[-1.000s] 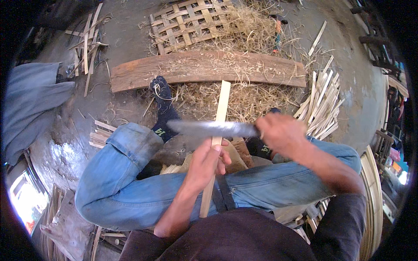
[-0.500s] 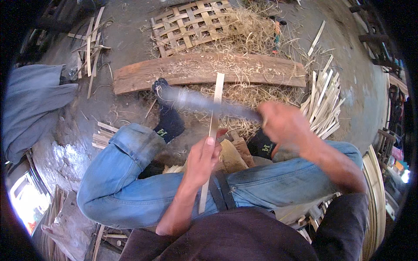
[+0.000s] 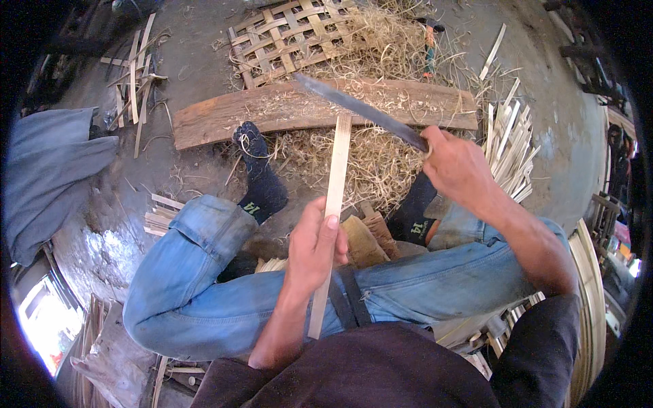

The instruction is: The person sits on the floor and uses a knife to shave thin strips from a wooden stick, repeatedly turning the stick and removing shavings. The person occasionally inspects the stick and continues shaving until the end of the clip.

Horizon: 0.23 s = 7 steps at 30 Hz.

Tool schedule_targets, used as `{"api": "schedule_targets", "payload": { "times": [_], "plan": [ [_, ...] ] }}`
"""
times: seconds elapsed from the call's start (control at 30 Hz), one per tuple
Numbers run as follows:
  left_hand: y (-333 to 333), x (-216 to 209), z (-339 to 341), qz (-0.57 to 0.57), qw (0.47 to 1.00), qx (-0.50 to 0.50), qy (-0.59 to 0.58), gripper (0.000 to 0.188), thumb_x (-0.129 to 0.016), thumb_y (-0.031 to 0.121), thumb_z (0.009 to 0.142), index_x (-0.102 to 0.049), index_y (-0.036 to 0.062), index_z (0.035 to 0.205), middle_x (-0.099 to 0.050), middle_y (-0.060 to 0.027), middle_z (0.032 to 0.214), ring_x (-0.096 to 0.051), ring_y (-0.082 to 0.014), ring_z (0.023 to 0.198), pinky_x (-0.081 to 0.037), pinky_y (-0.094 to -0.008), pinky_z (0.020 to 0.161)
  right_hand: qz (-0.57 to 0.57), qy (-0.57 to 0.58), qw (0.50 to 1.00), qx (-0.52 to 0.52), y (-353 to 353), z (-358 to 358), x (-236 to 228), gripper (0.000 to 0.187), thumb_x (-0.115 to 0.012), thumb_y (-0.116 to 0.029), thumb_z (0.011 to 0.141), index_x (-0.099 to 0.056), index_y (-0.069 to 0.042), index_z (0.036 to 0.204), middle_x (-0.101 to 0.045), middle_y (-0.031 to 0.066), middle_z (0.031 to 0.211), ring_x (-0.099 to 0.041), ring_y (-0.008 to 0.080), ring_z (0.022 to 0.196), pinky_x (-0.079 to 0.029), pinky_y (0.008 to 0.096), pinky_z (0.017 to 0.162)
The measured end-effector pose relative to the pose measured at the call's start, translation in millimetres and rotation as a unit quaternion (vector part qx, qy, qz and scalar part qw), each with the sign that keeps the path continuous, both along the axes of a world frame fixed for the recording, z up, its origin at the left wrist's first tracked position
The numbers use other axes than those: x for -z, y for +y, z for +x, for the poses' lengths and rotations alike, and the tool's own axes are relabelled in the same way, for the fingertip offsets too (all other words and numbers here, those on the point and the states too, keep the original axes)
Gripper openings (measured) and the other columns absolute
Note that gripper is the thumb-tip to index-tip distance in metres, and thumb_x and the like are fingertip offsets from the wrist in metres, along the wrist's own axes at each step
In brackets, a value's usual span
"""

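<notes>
My left hand (image 3: 315,246) is closed round a pale, flat bamboo strip (image 3: 338,162), thumb lying on its face. The strip stands lengthwise away from me, its far end over the near edge of a wooden plank (image 3: 252,109) and its near end by my lap. In my right hand (image 3: 454,163) is a long knife (image 3: 367,112), the fist wrapped round its handle, which is mostly hidden. The dark blade slants up and left above the plank, just beyond the strip's far end. Wood shavings (image 3: 326,163) lie on and around the plank.
Beyond the plank are a woven lattice panel (image 3: 289,37) and a hammer-like tool (image 3: 429,47) with an orange and green handle. Cut strips (image 3: 507,146) are heaped at the right, more strips (image 3: 139,75) at far left. A grey cloth (image 3: 51,170) hangs at the left.
The knife, blurred before across the strip, has swung up and away and now shows sharply beyond the strip's far end. My right hand rose slightly; my left still holds the strip.
</notes>
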<state>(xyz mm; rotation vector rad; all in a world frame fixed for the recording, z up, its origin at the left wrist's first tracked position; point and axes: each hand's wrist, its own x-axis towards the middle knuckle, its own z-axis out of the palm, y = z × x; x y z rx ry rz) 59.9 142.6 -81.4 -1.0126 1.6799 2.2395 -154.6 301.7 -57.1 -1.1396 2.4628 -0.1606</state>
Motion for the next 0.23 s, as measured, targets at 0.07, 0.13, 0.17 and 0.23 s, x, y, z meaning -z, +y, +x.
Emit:
{"api": "schedule_targets", "payload": {
  "times": [0.07, 0.13, 0.17, 0.23],
  "plan": [
    [1.3, 2.8, 1.2, 0.012, 1.0, -0.009, 0.001, 0.038, -0.041, 0.031, 0.102, -0.048, 0.0027, 0.127, -0.051, 0.0002, 0.064, -0.05, -0.006, 0.052, -0.044, -0.0224, 0.047, 0.021, -0.043, 0.999, -0.026, 2.6, 12.6, -2.3, 0.014, -0.057, -0.008, 0.08, -0.051, -0.002, 0.091, -0.061, 0.0182, 0.078, -0.064, 0.0368, 0.071, -0.051, 0.0463, 0.061],
    [-4.3, 4.2, 2.4, 0.032, 0.999, 0.007, -0.002, 0.036, -0.042, 0.031, 0.102, -0.047, 0.0046, 0.126, -0.052, -0.0002, 0.064, -0.049, -0.0059, 0.051, -0.044, -0.0219, 0.047, 0.012, -0.042, 0.994, -0.097, 3.9, 25.8, -0.6, 0.012, -0.057, -0.008, 0.08, -0.052, -0.003, 0.089, -0.061, 0.0179, 0.078, -0.064, 0.0353, 0.07, -0.052, 0.0454, 0.06],
    [-6.0, 3.9, 2.1, 0.036, 0.999, 0.0, -0.01, 0.037, -0.044, 0.032, 0.101, -0.046, 0.0055, 0.127, -0.05, 0.0, 0.062, -0.047, -0.006, 0.049, -0.042, -0.0212, 0.045, 0.019, -0.029, 0.994, -0.103, 4.3, 25.0, 2.4, 0.012, -0.057, -0.009, 0.08, -0.053, -0.003, 0.089, -0.062, 0.0177, 0.078, -0.064, 0.0348, 0.07, -0.052, 0.0452, 0.061],
    [-7.6, -0.2, 1.4, 0.049, 0.998, -0.014, -0.025, 0.042, -0.047, 0.035, 0.1, -0.042, 0.0075, 0.131, -0.048, 0.0006, 0.059, -0.044, -0.0063, 0.043, -0.039, -0.0197, 0.04, 0.028, -0.018, 0.994, -0.107, 5.5, 24.3, 4.8, 0.011, -0.058, -0.009, 0.08, -0.053, -0.003, 0.089, -0.062, 0.0176, 0.079, -0.065, 0.0343, 0.069, -0.052, 0.0449, 0.061]
  ]
}}
